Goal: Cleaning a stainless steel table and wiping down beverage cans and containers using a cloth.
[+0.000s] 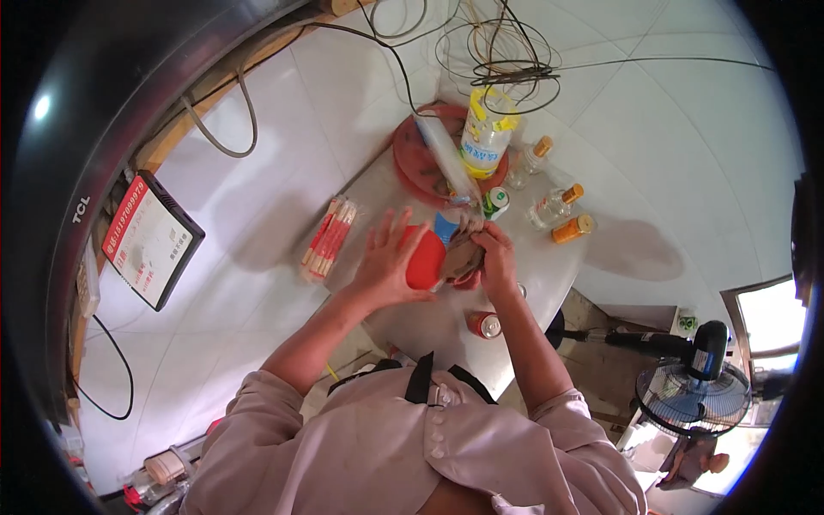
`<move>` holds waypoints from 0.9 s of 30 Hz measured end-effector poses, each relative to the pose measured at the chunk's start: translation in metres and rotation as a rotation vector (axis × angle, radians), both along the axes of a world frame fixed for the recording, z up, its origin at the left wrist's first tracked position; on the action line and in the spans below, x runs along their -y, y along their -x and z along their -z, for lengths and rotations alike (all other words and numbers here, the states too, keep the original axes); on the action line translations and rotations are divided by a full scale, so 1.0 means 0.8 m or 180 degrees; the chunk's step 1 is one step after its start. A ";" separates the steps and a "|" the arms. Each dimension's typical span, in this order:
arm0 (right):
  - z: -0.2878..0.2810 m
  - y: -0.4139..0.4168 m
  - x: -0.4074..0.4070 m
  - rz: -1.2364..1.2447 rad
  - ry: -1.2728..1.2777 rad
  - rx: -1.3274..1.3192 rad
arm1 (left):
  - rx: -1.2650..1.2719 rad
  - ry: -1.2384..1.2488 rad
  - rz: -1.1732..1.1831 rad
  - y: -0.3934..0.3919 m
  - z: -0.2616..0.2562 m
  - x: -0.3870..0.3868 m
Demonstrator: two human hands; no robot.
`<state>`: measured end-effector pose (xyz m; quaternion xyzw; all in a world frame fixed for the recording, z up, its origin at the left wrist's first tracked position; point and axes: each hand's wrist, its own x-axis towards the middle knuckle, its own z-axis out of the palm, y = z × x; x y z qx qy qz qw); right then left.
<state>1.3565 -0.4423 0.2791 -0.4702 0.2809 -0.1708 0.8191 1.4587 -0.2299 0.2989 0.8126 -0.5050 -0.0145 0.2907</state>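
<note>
My left hand (389, 261), fingers spread, is at the left side of a round red object (425, 259); whether it grips it cannot be told. My right hand (497, 254) pinches a crumpled brown-grey cloth (463, 254) just right of the red object. A bit of reddish material shows under the cloth. A blue piece (445, 226) lies just beyond, partly hidden. Nearer my body, a red drink can (484, 324) lies on the grey table (418, 335). A green can (496, 202) is beyond my right hand.
Packs of wrapped chopsticks (329, 238) lie at the table's left edge. At the back are a red plastic basin (412, 154), a yellow-and-white plastic container (486, 138) and glass bottles (552, 207) with orange caps. A standing fan (694, 396) is at the right; loose cables (515, 71) hang above.
</note>
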 end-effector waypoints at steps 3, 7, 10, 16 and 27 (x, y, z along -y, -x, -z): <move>-0.023 -0.047 0.013 -0.0097 0.0233 0.0134 | -0.0047 -0.0713 0.0153 -0.002 0.002 0.015; -0.057 -0.112 0.017 -0.0525 0.0227 0.0097 | -0.0095 -0.0626 -0.0187 0.012 0.007 0.004; -0.033 -0.179 0.012 -0.0400 0.0739 0.0325 | -0.0058 -0.0410 -0.0538 0.020 0.000 -0.024; 0.034 -0.326 0.008 -0.0411 0.3426 -0.0323 | -0.0222 -0.0208 -0.1079 0.029 -0.010 -0.092; 0.249 -0.357 -0.057 -0.2425 0.4544 -0.1778 | -0.0451 -0.0473 -0.1590 0.051 -0.010 -0.132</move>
